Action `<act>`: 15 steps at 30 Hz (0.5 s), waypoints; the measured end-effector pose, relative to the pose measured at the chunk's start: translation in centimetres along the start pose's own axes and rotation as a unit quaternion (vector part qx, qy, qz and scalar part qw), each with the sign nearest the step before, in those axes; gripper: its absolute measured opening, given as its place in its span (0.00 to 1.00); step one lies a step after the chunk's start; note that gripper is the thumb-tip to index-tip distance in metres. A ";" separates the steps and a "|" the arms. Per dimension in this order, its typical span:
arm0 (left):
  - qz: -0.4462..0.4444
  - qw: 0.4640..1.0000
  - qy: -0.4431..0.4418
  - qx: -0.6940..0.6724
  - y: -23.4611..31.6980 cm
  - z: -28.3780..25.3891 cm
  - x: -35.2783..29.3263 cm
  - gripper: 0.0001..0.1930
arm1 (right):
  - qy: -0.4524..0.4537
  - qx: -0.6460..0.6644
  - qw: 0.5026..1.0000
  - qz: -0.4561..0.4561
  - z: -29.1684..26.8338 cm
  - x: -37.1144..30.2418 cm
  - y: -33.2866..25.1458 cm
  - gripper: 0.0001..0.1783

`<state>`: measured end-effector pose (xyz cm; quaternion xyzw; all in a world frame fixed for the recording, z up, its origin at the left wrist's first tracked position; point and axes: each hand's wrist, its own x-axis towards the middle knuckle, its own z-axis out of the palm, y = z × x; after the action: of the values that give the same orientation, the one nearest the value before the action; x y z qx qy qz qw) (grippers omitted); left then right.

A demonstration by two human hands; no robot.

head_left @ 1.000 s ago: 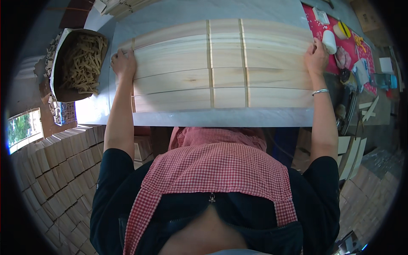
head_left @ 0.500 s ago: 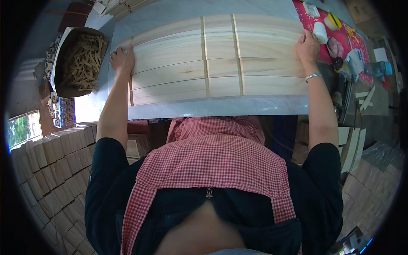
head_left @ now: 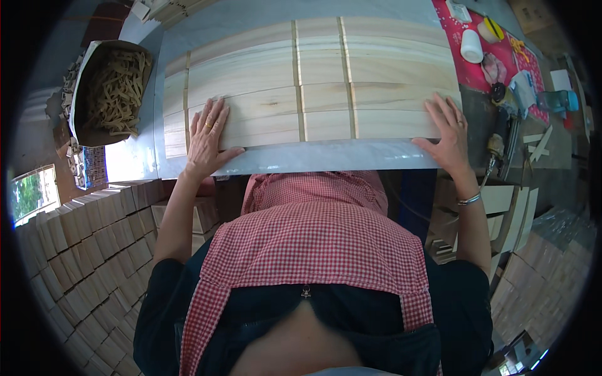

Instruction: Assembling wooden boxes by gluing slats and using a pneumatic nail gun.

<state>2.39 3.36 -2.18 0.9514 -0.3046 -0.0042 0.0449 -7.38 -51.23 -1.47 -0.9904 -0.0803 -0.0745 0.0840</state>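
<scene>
Several pale wooden boards (head_left: 251, 80) lie side by side on the worktable (head_left: 276, 163), running left to right. Grooves cross them from front to back: one near the left end and two close together around the middle. My left hand (head_left: 209, 136) rests on the near boards by the left groove, fingers spread flat and the thumb toward the near edge. At the right end, my right hand (head_left: 448, 130) lies with its fingers spread on the nearest board. Neither hand grips anything.
Left of the boards stands a box (head_left: 116, 94) of thin wood strips. A white bottle (head_left: 471, 47), a yellow tape roll (head_left: 490, 29) and a blue-capped clear bottle (head_left: 558, 101) are at the right. Stacked wood blocks (head_left: 88, 250) rise at the lower left.
Both hands have let go of the boards' ends and come toward me, now lying flat on the near boards. My left hand also moved right. The boards shifted slightly left.
</scene>
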 end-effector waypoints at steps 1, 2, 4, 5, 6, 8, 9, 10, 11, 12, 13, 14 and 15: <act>-0.008 1.000 -0.007 -0.005 0.1 -0.2 0.1 0.54 | -0.006 0.011 1.000 0.010 -0.2 -0.2 -0.1 0.47; -0.013 1.000 -0.010 -0.010 0.2 -0.2 0.2 0.54 | -0.009 0.018 1.000 0.021 -0.3 0.0 -0.2 0.46; -0.004 1.000 0.002 -0.014 -0.1 0.1 0.4 0.54 | -0.003 0.024 0.999 0.029 -0.3 0.2 -0.4 0.46; -0.008 1.000 -0.002 -0.013 -0.2 -0.1 0.2 0.53 | -0.007 0.045 0.998 0.030 -0.2 0.7 -0.5 0.46; 0.005 1.000 0.011 -0.016 -0.2 0.0 0.4 0.53 | 0.003 0.032 0.999 0.038 -0.3 0.8 -0.5 0.46; -0.008 1.000 0.008 -0.008 0.1 -0.3 1.0 0.53 | 0.010 0.046 0.998 0.038 -0.4 1.2 -0.2 0.45; -0.017 1.000 0.002 -0.002 0.1 -0.4 1.3 0.53 | 0.011 0.058 0.998 0.036 -0.2 1.5 -0.1 0.44; -0.027 1.000 -0.005 0.003 0.1 -0.4 1.7 0.53 | 0.011 0.070 0.997 0.035 -0.1 1.8 0.1 0.44; -0.021 1.000 -0.002 0.004 -0.1 -0.5 2.1 0.53 | 0.016 0.067 0.997 0.040 0.0 2.2 0.3 0.44; -0.021 1.000 0.002 0.005 -0.2 -0.4 2.5 0.52 | 0.022 0.070 0.997 0.039 0.1 2.6 0.6 0.44; -0.022 1.000 0.005 0.005 -0.4 -0.3 2.7 0.52 | 0.025 0.073 0.996 0.037 0.3 2.9 0.8 0.44; -0.023 1.000 0.007 0.004 -0.5 -0.1 2.9 0.52 | 0.029 0.077 0.996 0.036 0.4 3.1 1.0 0.44; -0.024 1.000 0.008 0.004 -0.6 0.0 3.2 0.52 | 0.032 0.081 0.996 0.036 0.5 3.2 1.2 0.44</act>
<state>5.28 1.98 -2.13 0.9585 -0.2817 0.0034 0.0432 -3.96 -51.80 -1.60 -0.9797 -0.0481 -0.0961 0.1693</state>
